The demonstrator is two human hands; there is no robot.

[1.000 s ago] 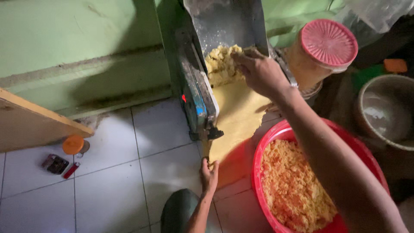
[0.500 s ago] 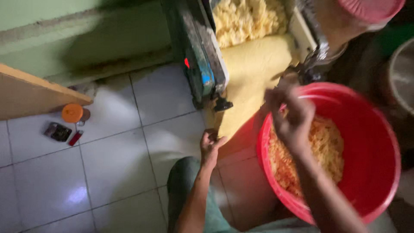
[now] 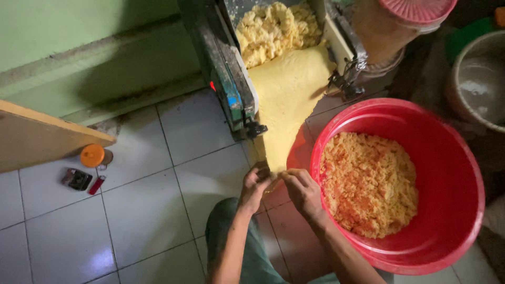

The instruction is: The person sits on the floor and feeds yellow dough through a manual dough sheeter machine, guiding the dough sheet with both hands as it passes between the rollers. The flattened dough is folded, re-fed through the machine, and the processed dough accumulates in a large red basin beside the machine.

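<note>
A yellow dough sheet (image 3: 286, 105) hangs down out of a metal roller machine (image 3: 231, 73), whose hopper holds crumbly yellow dough (image 3: 276, 31). My left hand (image 3: 254, 186) and my right hand (image 3: 301, 190) both pinch the sheet's narrow lower end, just above the tiled floor. To the right of my right hand stands a big red basin (image 3: 452, 173) with loose orange-yellow dough crumbs (image 3: 368, 181) in it.
A wooden board (image 3: 37, 137) juts in at the left. Beside it on the white tiles lie an orange lid (image 3: 92, 155), a small dark packet (image 3: 77, 179) and a red lighter (image 3: 96, 185). A jar with a pink lid (image 3: 415, 10) and a grey bucket (image 3: 476, 79) stand at the right.
My right hand has come down from the machine's hopper, passed over the red basin, and now grips the sheet's lower end beside my left hand. The sheet has grown longer.
</note>
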